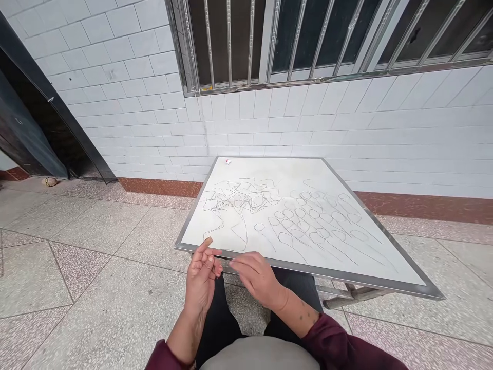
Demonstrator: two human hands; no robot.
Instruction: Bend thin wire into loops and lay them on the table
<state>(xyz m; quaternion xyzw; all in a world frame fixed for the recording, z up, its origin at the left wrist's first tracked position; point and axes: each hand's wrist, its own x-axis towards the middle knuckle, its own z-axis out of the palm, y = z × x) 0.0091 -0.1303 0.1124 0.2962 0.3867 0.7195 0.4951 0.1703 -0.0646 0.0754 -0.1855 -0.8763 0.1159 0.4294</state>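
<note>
Worktop (277, 167) stands at 12 o'clock from the hands. At its 8 o'clock edge the left hand (202, 275) has one finger raised, a brown piece (208, 241) at its tip, and the thumb bent in against the other fingers; I cannot tell whether this grip pinches anything fine. A red-and-white bit (228, 162) lies at 10 o'clock, tangled lines (250, 200) at 9. The right hand (256, 277), at 7 o'clock, has its fingers nearly together; its hold is likewise unclear. Looped lines (310, 213) spread towards 3 o'clock.
</note>
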